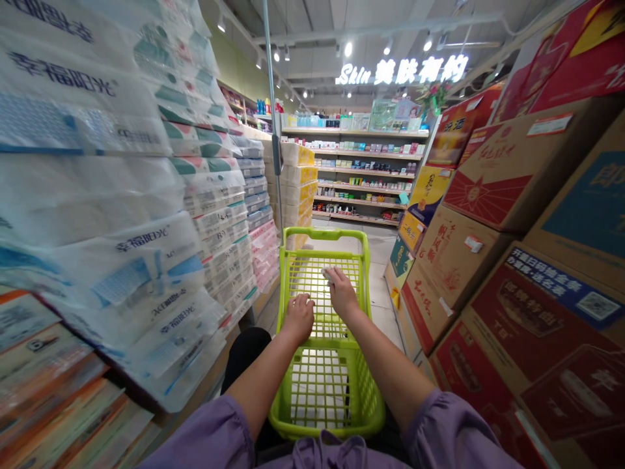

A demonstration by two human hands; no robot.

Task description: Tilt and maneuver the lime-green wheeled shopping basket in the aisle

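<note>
A lime-green plastic shopping cart basket [364,260] stands in front of me in a store aisle. Both of my hands reach down into it. My left hand [299,316] is curled into a loose fist over the basket's mesh floor; nothing shows in it. My right hand [340,290] is closed on a small white cloth or wad of paper, pressed against the basket's far mesh wall. Purple sleeves cover my upper arms at the bottom of the view.
Stacked packs of tissue and toilet paper [146,195] wall in the left side. Red and brown cardboard cartons [512,260] are piled on the right. A metal pole [273,130] rises beyond the cart. Shelves of cosmetics [366,176] close the aisle's far end.
</note>
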